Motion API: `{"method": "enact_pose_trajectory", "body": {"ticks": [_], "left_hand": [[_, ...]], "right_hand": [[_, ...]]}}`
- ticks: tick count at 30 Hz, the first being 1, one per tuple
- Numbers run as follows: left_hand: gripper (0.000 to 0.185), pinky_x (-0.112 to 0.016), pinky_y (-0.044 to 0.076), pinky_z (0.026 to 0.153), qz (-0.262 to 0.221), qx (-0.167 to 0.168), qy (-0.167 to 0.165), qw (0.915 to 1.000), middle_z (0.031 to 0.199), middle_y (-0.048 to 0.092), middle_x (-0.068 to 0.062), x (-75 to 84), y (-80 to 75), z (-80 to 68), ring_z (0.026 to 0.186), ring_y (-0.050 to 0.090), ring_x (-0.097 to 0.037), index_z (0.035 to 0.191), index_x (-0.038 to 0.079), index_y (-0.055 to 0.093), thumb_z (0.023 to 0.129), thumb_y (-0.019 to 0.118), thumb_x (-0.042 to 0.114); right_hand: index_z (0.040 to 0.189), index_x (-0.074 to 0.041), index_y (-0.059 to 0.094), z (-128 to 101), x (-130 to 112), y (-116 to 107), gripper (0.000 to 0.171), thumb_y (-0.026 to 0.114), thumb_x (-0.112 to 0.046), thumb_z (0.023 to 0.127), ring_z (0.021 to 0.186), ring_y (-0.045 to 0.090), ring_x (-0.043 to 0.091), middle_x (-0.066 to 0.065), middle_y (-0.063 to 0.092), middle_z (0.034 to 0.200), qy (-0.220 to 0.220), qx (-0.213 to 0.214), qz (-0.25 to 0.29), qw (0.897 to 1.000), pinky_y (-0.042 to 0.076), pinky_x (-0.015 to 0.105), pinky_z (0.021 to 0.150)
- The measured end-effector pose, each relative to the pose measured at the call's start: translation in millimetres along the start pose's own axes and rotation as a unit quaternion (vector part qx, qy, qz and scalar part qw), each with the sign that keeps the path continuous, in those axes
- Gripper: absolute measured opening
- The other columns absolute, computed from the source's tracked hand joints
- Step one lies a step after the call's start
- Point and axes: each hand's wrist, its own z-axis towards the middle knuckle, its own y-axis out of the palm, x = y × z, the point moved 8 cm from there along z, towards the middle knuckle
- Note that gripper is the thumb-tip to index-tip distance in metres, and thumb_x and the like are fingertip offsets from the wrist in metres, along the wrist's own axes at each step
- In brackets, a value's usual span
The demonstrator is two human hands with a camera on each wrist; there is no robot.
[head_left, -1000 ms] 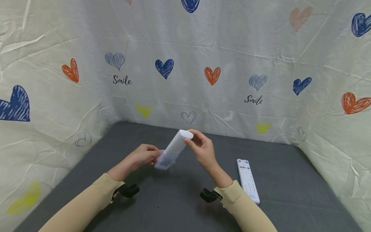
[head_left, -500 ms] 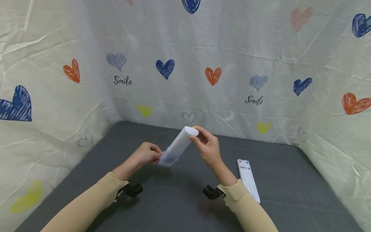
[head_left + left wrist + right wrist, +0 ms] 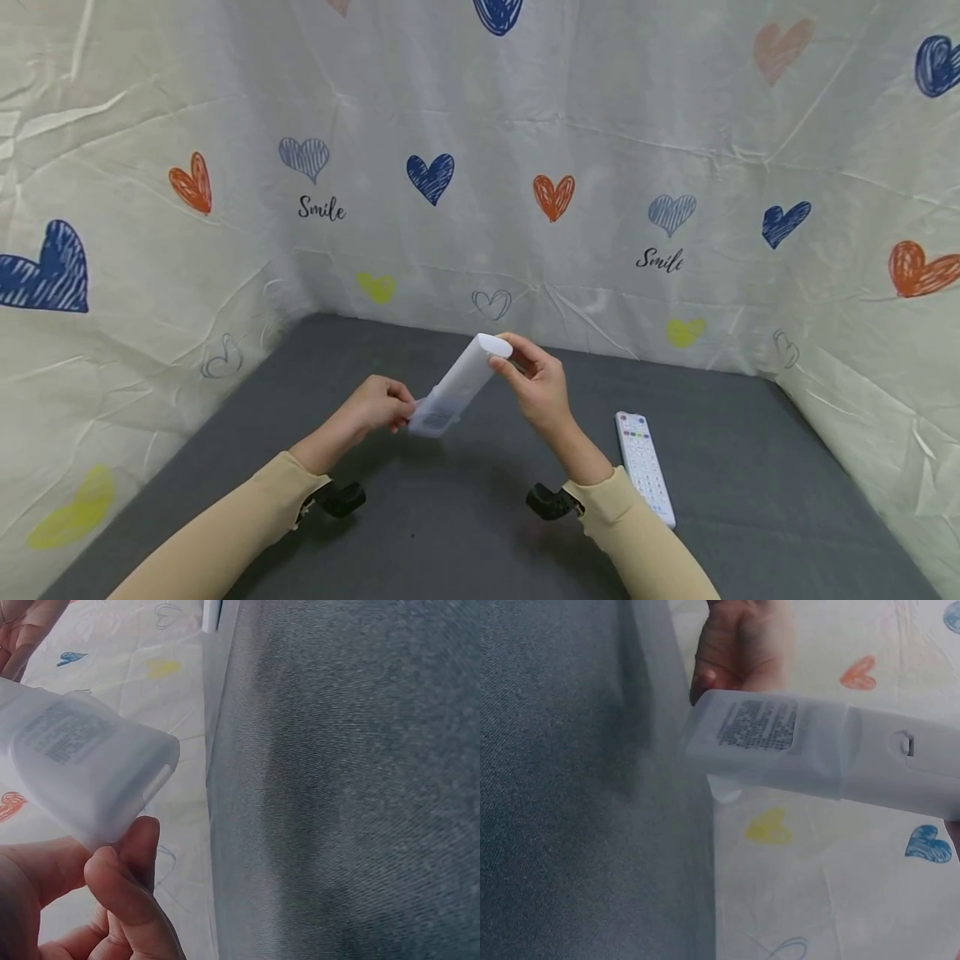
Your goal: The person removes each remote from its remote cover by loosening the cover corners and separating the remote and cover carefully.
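Fingers (image 3: 124, 896) of the left hand (image 3: 375, 407) pinched the edge of a translucent cover (image 3: 432, 419), the left forearm (image 3: 225, 525) angled forward and inward. The cover sat around the lower end of a white device (image 3: 467, 375), which was held slanted above the grey surface (image 3: 450, 542), its upper end toward the right. There the right hand (image 3: 538, 383), higher than the left, gripped it with the thumb (image 3: 504, 367) on the near side. A white remote (image 3: 645, 468) lay beside the right forearm (image 3: 641, 537).
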Motion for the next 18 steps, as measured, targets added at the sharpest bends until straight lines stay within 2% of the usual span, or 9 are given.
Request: {"method": "enact_pose_trajectory", "body": {"ticks": [8, 18], "left_hand": [[0.009, -0.034, 0.053, 0.055, -0.004, -0.008, 0.004, 1.0000, 0.065, 0.060, -0.005, -0.2, 1.9, 0.6, 0.055, 0.054, -0.014, 0.080, -0.002, 0.067, 0.084, 0.061, 0.001], [0.008, -0.036, 0.054, 0.057, -0.002, -0.004, -0.001, 1.0000, 0.064, 0.059, -0.005, 2.9, -1.1, 1.0, 0.054, 0.054, -0.013, 0.081, -0.002, 0.067, 0.084, 0.061, 0.002]], "right_hand": [[0.114, 0.009, 0.061, 2.1, -3.9, -3.5, 0.030, 0.066, 0.001, 0.086, 0.096, 0.062, 0.009, 0.027, 0.061, 0.111, -0.003, 0.000, 0.006, 1.000, 0.054, 0.020, 0.078], [0.115, 0.009, 0.061, 4.6, -3.2, -9.6, 0.030, 0.065, 0.001, 0.086, 0.094, 0.062, 0.010, 0.025, 0.062, 0.110, 0.000, 0.019, 0.001, 1.000, 0.054, 0.020, 0.078]]}}
